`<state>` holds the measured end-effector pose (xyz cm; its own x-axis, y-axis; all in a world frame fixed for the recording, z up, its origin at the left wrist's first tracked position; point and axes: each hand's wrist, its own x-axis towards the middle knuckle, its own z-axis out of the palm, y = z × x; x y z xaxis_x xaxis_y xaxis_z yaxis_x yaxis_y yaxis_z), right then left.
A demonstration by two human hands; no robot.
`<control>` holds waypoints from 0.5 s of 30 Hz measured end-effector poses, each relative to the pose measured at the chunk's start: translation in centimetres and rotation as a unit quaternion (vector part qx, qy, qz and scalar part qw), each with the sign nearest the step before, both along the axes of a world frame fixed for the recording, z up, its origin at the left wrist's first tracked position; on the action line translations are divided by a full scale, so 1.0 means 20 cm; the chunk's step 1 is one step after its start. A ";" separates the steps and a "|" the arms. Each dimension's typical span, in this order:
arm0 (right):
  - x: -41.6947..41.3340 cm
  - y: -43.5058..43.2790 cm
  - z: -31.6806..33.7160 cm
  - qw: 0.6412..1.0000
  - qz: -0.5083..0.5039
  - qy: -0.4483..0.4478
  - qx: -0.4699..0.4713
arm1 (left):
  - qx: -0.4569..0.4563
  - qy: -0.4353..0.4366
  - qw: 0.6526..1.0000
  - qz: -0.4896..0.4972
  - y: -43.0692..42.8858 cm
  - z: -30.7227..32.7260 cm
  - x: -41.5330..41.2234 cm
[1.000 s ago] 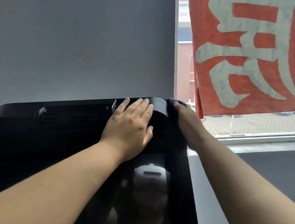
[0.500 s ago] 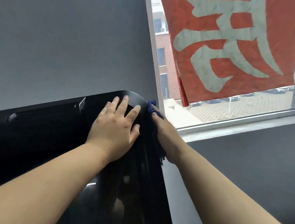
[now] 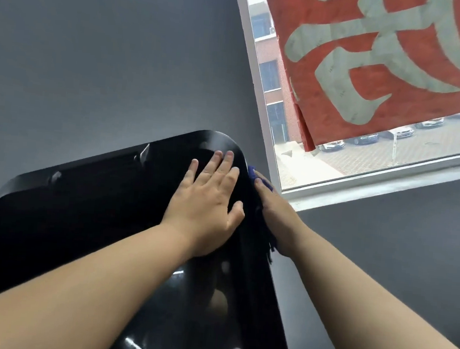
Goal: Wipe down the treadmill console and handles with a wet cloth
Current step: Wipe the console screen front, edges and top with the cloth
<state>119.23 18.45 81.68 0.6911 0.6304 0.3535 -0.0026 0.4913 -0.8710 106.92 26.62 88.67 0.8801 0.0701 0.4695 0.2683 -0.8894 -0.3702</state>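
Okay, just the one head view here, looking up along both forearms.

The black glossy console (image 3: 80, 217) fills the lower left. The blue cloth (image 3: 253, 173) sits on its right-hand edge, just below the rounded top corner. A bit pokes out past the fingertips and a darker fringe hangs out under the palm. The right hand (image 3: 278, 214) lies along that edge with the cloth sandwiched between it and the console. The one finger I can see looks fairly straight, but the rest is tucked behind the edge, so I can't tell if it's actually gripping the cloth or only pressing it.

The left hand (image 3: 206, 211) is flat on the console face right beside it. Its fingers are spread and relaxed and hold nothing. My guess is it's bracing the panel.

What matters for the next stroke is that the edge runs long, from that top corner down toward the camera. The cloth is near the upper end, so most of the edge lies below the hand. I'd expect a downward slide by the right hand. No handles in shot, so those look undone.

Behind it all there's a plain grey wall (image 3: 95, 51). To the right is a window (image 3: 335, 161) with a red banner (image 3: 386, 62) and parked cars outside.
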 end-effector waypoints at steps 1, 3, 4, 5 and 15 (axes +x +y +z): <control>0.00 0.01 0.00 1.000 0.005 0.016 0.009 | 0.016 0.019 1.000 -0.013 -0.02 -0.02 -0.01; -0.06 -0.02 -0.05 1.000 -0.003 0.026 0.001 | 0.029 0.038 0.999 -0.020 -0.03 -0.07 -0.03; -0.11 -0.05 -0.11 1.000 -0.010 0.028 -0.008 | 0.029 0.038 0.999 -0.022 -0.02 -0.08 -0.03; -0.17 -0.10 -0.19 0.999 -0.012 0.028 -0.019 | 0.029 0.033 0.999 -0.025 0.00 -0.09 -0.03; -0.23 -0.14 -0.31 0.999 -0.024 0.027 -0.035 | 0.055 -0.001 0.994 -0.090 -0.01 -0.34 -0.15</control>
